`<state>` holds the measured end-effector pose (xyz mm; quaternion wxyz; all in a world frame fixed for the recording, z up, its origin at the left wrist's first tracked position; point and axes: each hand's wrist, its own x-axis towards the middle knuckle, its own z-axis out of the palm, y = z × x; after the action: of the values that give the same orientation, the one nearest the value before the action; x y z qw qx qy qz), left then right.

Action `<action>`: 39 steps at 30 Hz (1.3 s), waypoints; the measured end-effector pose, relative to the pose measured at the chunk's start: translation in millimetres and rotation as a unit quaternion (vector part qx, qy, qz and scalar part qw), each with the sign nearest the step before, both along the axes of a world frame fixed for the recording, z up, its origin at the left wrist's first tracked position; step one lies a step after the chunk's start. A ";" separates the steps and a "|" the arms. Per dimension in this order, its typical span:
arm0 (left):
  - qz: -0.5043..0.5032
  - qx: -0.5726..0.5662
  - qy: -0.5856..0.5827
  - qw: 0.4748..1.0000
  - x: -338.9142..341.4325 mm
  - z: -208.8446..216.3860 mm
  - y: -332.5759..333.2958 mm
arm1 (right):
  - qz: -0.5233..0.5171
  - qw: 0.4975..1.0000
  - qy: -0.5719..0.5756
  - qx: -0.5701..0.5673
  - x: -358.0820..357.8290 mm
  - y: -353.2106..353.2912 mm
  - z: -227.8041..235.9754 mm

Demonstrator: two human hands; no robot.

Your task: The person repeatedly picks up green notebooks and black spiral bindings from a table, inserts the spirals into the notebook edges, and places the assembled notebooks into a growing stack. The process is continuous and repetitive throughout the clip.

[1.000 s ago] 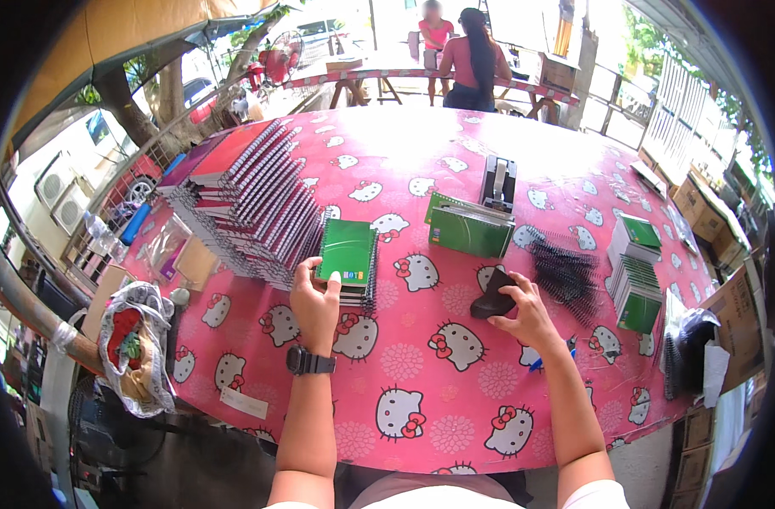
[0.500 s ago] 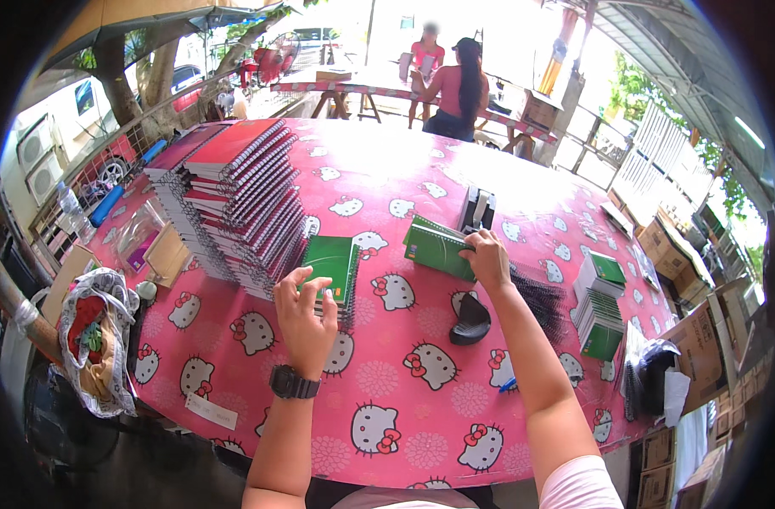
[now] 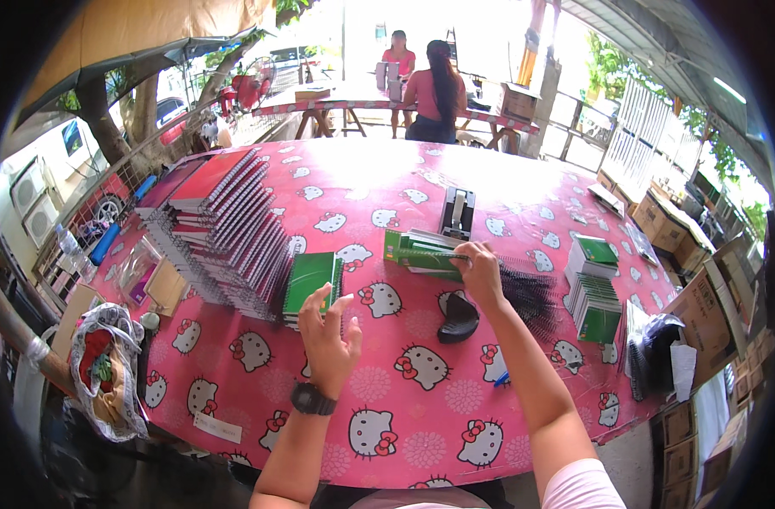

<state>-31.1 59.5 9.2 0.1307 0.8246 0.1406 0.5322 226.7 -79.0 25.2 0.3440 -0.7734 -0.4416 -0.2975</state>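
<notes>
My left hand, with a dark watch on the wrist, hovers just in front of a small stack of green spiral notebooks, its fingers spread and holding nothing. Farther right, my right hand pinches the right end of a green notebook, which is tilted so that its cover and page edges show. Just beyond that notebook stands a black-and-silver punch-like device. A heap of black wire spirals lies right of my right hand. Nearer me sits a black curved object whose kind I cannot make out.
A tall stack of red-covered spiral notebooks rises at left. Green booklets stand at right, near a black plastic bag. A blue pen lies near my right forearm. Two people are at a far table.
My left hand has moved off the green stack toward the right, fingers spreading. The notebook in my right hand has tipped, showing more of its page edges. The whole view has shifted slightly.
</notes>
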 end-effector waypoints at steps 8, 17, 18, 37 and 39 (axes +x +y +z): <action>-0.138 0.081 0.209 0.965 16.1 20.2 -54.8 | 0.275 0.890 0.363 0.017 -115.8 -42.9 -8.6; -0.214 0.067 0.186 0.957 34.6 21.0 -52.4 | -0.062 0.985 0.130 -0.091 -11.9 -106.2 -32.6; -0.219 0.072 0.199 0.952 36.6 12.6 -53.9 | -0.092 0.983 0.112 -0.112 -7.3 -111.4 -44.4; -0.193 0.057 0.220 0.955 31.3 -6.8 -61.9 | -0.152 0.983 0.031 -0.103 -36.9 -102.7 -27.9; -0.190 0.052 0.210 0.958 29.0 -10.7 -61.7 | -0.140 0.975 -0.035 -0.171 -62.6 -77.3 -34.2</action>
<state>-2.1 -2.2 -1.5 0.1536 0.9350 -0.0220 0.3189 164.1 -156.3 -9.0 0.1462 -0.8639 -0.3852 -0.2896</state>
